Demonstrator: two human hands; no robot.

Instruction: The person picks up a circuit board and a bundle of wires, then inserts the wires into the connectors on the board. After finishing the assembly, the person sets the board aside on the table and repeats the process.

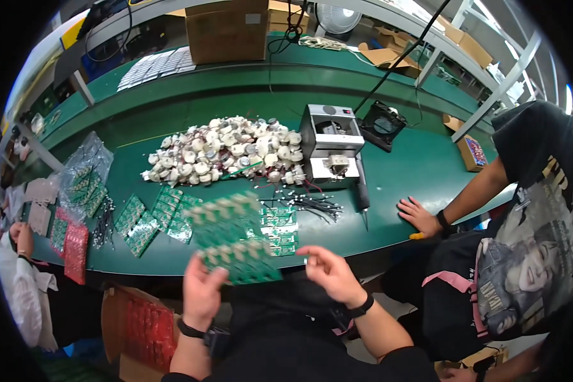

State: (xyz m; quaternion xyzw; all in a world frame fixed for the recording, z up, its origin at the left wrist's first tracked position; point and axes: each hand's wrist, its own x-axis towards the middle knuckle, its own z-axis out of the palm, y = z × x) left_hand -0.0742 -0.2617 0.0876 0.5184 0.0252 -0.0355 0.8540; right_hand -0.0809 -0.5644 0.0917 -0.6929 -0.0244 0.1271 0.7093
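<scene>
My left hand (pixel 202 294) grips the lower edge of a green circuit board panel (pixel 235 239), held tilted above the bench's front edge and somewhat blurred. Rows of pale parts cross the panel. To its right, my right hand (pixel 331 277) is raised apart from it, index finger stretched out and the other fingers partly curled; I see nothing held in it. Another green board panel (pixel 279 229) lies flat on the bench behind my hands. Beside it spreads a bundle of black wires (pixel 309 202) with pale tips.
A heap of white round components with wires (pixel 223 153) covers the bench's middle. Right of it stand a grey machine (pixel 333 130), a black soldering iron (pixel 362 184) and a square fan (pixel 383 124). More boards (pixel 165 210) lie left. A co-worker's hand (pixel 420 216) rests at right.
</scene>
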